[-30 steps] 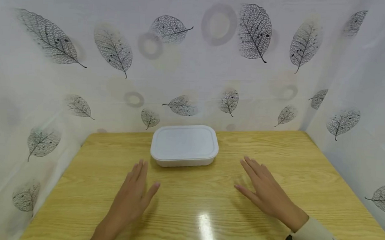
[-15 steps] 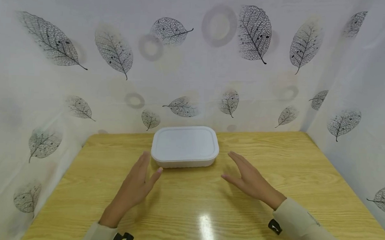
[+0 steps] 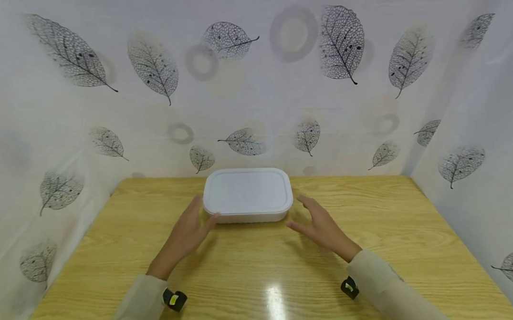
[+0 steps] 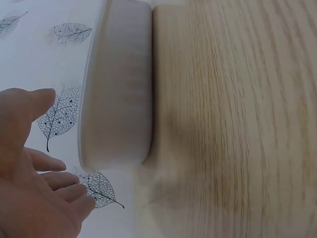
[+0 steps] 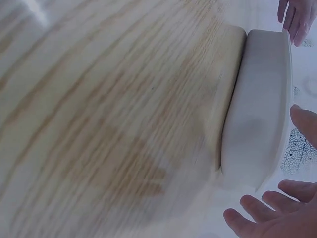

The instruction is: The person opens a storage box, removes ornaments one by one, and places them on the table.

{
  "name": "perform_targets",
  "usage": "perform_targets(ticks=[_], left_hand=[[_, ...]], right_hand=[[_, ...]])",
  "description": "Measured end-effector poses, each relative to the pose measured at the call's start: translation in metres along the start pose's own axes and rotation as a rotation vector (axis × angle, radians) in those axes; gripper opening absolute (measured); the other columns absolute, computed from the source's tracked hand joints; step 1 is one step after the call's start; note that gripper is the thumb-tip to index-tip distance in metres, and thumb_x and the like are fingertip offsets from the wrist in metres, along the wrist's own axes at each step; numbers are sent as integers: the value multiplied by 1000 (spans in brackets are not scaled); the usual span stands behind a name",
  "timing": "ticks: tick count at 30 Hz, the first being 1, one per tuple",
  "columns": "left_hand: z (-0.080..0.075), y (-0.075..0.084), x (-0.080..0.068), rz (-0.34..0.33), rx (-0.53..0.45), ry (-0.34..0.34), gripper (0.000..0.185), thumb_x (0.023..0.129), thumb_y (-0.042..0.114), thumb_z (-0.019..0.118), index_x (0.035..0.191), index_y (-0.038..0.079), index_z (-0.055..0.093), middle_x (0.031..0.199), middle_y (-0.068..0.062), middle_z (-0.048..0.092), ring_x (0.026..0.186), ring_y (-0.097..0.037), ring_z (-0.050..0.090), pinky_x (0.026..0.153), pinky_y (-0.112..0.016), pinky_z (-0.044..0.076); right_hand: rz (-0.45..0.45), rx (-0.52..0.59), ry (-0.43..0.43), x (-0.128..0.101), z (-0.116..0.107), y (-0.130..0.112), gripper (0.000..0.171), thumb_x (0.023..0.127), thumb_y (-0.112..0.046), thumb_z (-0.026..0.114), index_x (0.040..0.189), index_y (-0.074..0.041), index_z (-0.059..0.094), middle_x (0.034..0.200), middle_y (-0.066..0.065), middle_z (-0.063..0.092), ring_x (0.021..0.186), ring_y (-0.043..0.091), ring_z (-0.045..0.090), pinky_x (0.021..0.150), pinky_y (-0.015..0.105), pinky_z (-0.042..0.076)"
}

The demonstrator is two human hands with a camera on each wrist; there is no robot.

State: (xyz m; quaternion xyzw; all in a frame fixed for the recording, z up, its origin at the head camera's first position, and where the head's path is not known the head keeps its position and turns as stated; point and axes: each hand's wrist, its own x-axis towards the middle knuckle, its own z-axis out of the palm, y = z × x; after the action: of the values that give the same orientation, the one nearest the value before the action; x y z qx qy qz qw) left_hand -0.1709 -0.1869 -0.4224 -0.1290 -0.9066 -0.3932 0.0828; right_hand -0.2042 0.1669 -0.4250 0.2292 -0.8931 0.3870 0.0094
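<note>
Both hands have closed in on the white lidded box (image 3: pixel 247 195) at the table's (image 3: pixel 363 279) far edge: left hand (image 3: pixel 187 233) and right hand (image 3: pixel 322 227) flank it, fingers spread, holding nothing. Approach step; next calls for gripping both ends.

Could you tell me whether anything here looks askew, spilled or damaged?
Nothing stands out. The white box sits flat on the table with its lid on. The left hand and right hand flank it, open.
</note>
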Motion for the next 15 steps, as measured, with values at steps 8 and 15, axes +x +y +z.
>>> perform_targets(ticks=[8, 15], left_hand=[[6, -7, 9, -119, 19, -52, 92, 102, 48, 58, 159, -6, 10, 164, -26, 15, 151, -41, 16, 124, -53, 17], [9, -14, 16, -98, 3, -48, 95, 99, 45, 64, 158, -6, 12, 164, -25, 17, 151, -40, 18, 123, -53, 19]], right_hand=[[-44, 43, 29, 16, 6, 3, 78, 88, -22, 82, 151, 2, 41, 154, 22, 42, 143, 42, 37, 117, 60, 32], [-68, 62, 43, 26, 8, 8, 77, 86, -22, 83, 149, -1, 45, 151, 19, 46, 140, 39, 41, 111, 61, 40]])
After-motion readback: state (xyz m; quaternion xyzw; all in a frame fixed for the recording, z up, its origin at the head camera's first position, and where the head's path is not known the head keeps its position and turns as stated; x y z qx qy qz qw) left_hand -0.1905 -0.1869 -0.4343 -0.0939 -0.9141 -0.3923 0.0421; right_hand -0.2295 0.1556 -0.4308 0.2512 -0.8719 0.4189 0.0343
